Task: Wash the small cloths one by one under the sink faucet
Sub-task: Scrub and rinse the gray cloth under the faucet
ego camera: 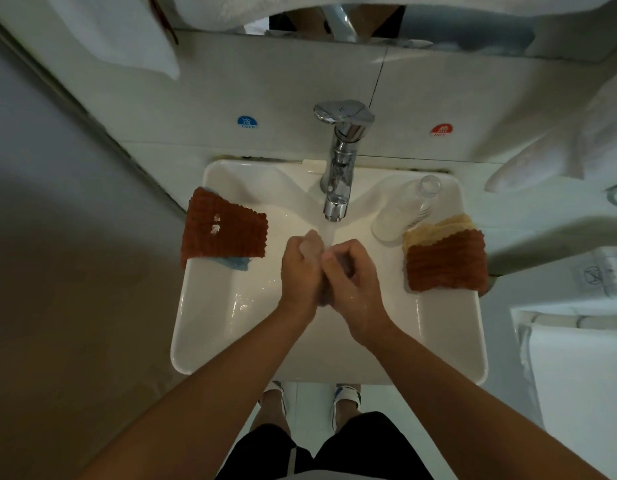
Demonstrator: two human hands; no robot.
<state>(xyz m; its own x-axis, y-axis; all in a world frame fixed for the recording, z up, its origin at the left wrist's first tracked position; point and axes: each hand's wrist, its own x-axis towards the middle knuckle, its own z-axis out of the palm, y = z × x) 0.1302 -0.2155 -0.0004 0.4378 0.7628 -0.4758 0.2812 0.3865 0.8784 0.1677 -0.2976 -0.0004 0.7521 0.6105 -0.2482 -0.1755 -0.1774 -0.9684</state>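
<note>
A: Left to right, quick. What's on the left rim?

B: Rust-brown cloth [225,227] draped over the left rim of the sink [210,341], a blue cloth [235,263] peeking out underneath it. Some white flecks on the brown one, soap or lint, can't tell.

A: Your hands?

B: Both in the basin, right under the faucet [338,168], with the water stream [329,235] running onto them. My left hand [300,268] has its fingers curled, my right hand [352,271] likewise, knuckles pressed together. No cloth shows between them. Whether either grip is closed on something small or just on foam, I can't tell; fingertips are blurred.

A: So the step?

B: Looks like rinsing or lathering hands between cloths, I'd judge. To do it well: stay centred under the stream and low in the basin so splash stays inside.

A: Right side?

B: Clear bottle [404,209] lying on the right rim, just beside the faucet. In front of it, a second brown cloth [445,265] on top of a yellow cloth [438,226], overhanging the right edge.

A: Room to move?

B: Basin is open in front of my hands. Both piles sit on the rims, so a careless elbow could knock them off. Reaching right, the bottle is close and could roll.
</note>
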